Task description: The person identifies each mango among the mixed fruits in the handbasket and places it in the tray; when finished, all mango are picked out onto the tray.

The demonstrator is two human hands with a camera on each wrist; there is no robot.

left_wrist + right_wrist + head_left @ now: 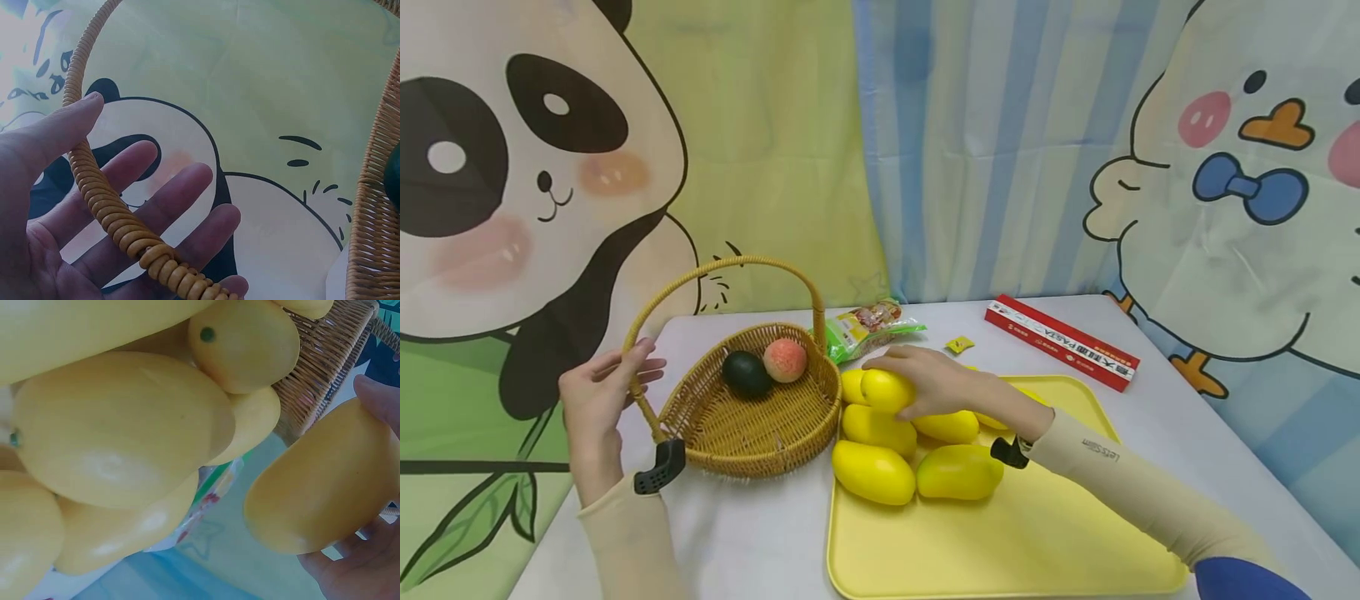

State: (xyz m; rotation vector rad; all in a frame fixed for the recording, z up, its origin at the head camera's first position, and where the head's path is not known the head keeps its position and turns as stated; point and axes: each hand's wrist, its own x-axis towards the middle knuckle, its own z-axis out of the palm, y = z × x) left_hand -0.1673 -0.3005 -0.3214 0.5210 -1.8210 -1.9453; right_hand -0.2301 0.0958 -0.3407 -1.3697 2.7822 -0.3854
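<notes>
A brown wicker basket point(767, 458) with a tall arched handle point(741, 261) stands left of centre. Inside lie a dark green avocado-like fruit point(747, 374) and a pink-orange peach point(785, 360). My left hand point(598, 408) is at the left side of the handle, its thumb across the front and its loosely spread, nearly straight fingers behind, as the left wrist view shows. My right hand point(936, 382) grips a yellow mango point(325, 481) between thumb and fingers, above other mangoes point(874, 472) at the left of a yellow tray point(1037, 533).
Behind the tray lie a green-and-clear food packet point(868, 329) and a small yellow sachet point(959, 344). A long red-and-white pasta box point(1060, 342) rests at the back right of the white table point(760, 542). Printed curtains point(970, 150) hang behind.
</notes>
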